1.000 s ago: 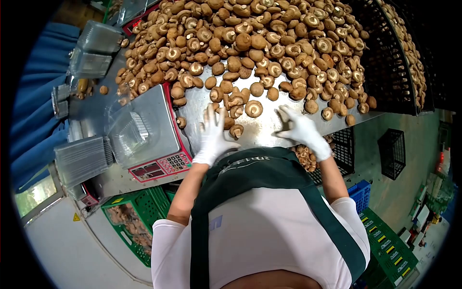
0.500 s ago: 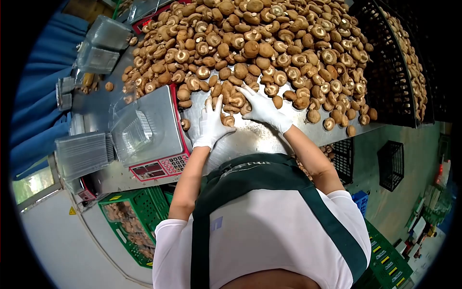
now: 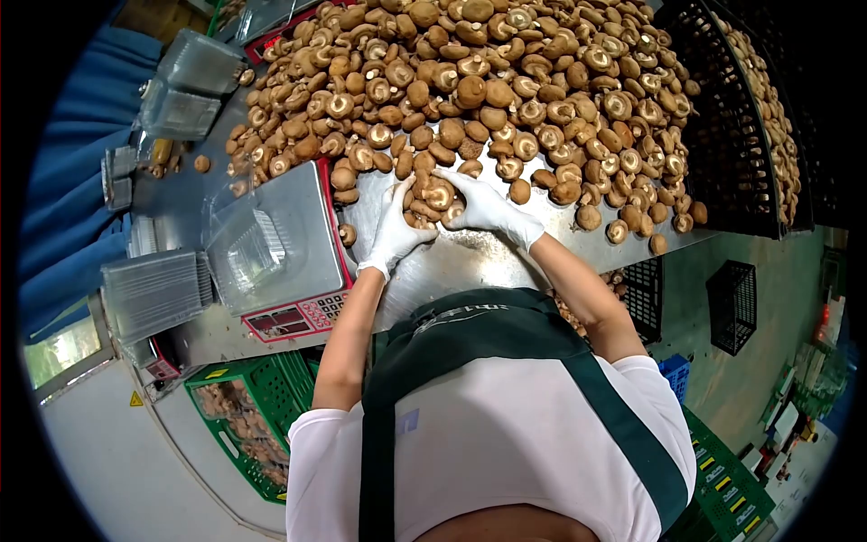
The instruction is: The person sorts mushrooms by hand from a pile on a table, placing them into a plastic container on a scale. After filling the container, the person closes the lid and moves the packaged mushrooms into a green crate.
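Note:
A small cluster of brown shiitake mushrooms lies on the metal table, cupped between my two white-gloved hands. My left hand presses its curved fingers against the cluster's left side. From the right, my right hand curls round the same mushrooms, its fingertips at their far edge. Some of the mushrooms are partly hidden by the gloves. Just beyond the fingers rises a large heap of loose shiitake, caps and pale stems showing.
Left of my hands stands a red-edged scale with a clear plastic tray on its plate. Stacked clear trays sit farther left. A black crate of mushrooms is at the right; green crates stand below the table.
Both hands have drawn in round the cluster, their spread fingers now curled. The mushrooms between them are gathered more tightly.

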Tool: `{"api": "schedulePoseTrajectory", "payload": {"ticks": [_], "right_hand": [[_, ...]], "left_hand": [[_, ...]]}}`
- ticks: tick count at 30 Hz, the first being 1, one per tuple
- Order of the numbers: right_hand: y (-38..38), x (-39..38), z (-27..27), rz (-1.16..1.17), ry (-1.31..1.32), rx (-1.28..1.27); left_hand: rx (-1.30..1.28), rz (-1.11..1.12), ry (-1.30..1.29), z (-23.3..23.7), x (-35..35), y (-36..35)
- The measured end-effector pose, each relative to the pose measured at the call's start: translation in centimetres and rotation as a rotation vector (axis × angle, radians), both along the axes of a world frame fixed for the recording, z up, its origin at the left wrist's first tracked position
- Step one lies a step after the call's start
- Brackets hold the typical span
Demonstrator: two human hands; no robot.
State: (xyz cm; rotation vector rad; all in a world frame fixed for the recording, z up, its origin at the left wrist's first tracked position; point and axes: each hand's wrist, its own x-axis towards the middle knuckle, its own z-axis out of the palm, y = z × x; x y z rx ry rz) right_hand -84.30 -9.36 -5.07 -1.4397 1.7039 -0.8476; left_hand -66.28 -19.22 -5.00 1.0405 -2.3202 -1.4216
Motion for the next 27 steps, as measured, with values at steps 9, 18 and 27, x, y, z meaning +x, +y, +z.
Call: {"api": "schedulePoseTrajectory", "payload": {"ticks": [9, 18, 27], "right_hand": [[2.4, 1.8, 2.9, -0.101, -0.068, 0.007], [-5.1, 6.1, 10.9, 0.045, 0.025, -0.396], [-16.8, 17.2, 14.6, 0.245, -0.049, -0.436]], "left_hand": [[-0.095, -0.049, 0.043, 3.8, 1.2, 1.6], [-0.482, 0.117, 0.094, 14.0, 6.8, -2.5], [-0.582, 0.324, 0.009, 18.3, 19.0, -8.9]]}}
